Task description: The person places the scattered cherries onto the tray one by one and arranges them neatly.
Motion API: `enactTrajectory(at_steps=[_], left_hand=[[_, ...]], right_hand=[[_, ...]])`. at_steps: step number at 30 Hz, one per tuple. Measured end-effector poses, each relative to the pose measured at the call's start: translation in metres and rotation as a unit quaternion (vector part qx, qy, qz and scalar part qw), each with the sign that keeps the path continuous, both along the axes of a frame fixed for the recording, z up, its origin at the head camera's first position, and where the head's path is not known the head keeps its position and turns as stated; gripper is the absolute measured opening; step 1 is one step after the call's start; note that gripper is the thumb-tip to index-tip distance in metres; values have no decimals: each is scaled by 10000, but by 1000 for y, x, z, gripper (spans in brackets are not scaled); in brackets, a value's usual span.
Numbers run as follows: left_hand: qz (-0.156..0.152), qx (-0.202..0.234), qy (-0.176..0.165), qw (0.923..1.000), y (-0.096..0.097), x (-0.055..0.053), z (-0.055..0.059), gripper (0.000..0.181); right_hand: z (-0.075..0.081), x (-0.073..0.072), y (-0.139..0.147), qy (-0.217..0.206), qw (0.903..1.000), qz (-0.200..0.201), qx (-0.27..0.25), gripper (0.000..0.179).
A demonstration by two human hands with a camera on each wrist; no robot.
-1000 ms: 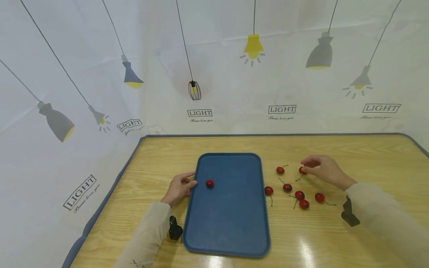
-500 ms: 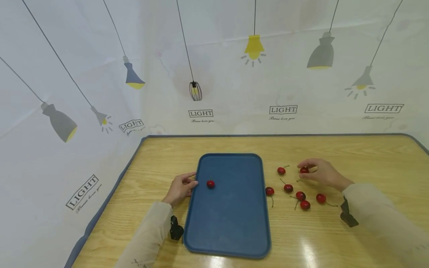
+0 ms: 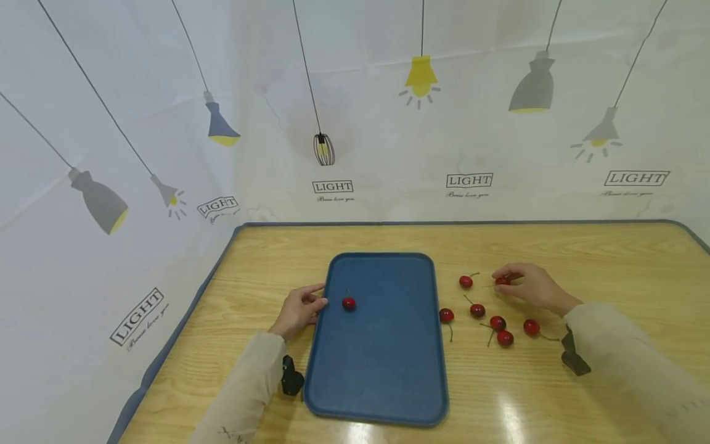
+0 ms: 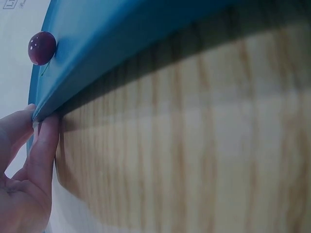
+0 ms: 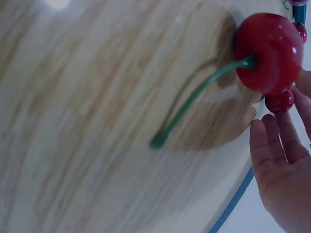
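Observation:
My right hand point(image 3: 537, 287) pinches a red cherry point(image 5: 280, 101) between thumb and fingers, at the right side of the table. Its thin stem points left in the head view, and the fingers cover part of it. At the blue tray's point(image 3: 383, 345) left edge, my left hand point(image 3: 297, 313) holds the rim between thumb and fingers. One cherry point(image 3: 348, 303) lies on the tray near that hand. In the right wrist view a large, close cherry point(image 5: 269, 53) with a green stem rests on the table, nearer the camera than the held one.
Several loose cherries lie between tray and right hand, among them one at the back point(image 3: 466, 281), one by the tray's right rim point(image 3: 446, 316) and a close pair point(image 3: 505, 338). The wooden table point(image 3: 610, 259) meets a lamp-printed curtain point(image 3: 388, 123) behind and at left.
My right fingers have closed round the cherry and shifted slightly left; its stem has swung from lower left to nearly level. My left hand stays on the tray rim.

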State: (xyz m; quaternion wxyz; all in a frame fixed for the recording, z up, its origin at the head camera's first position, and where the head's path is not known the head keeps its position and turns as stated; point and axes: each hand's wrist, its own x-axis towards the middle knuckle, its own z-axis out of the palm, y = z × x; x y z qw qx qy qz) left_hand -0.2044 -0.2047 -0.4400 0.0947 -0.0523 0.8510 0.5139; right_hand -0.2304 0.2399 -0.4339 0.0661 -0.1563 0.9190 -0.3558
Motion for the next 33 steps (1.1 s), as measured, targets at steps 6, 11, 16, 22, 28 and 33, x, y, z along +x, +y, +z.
enactTrajectory(at_steps=[6,11,16,22,28,33], left_hand=[[0,-2,2,10000,0,0,-1,43],[-29,28,11,10000,-1,-1,-2,43],[-40,58,21,10000,-1,-1,-2,43],[-40,95,26,9999,0,-1,-1,43],[-56,129,15,9999,-1,-2,-3,43],[-55,137,-8,9999,-2,-2,-3,43]], right_hand=[[1,1,-2,100,9999,-117,4,24],[2,0,-5,129,9998,-128,35,22],[2,-3,-8,70,10000,11,69,23],[1,-8,-15,174,9994,244,162,25],[-2,-12,-19,240,9987,349,275,23],[-5,-15,-23,94,9989,364,287,21]])
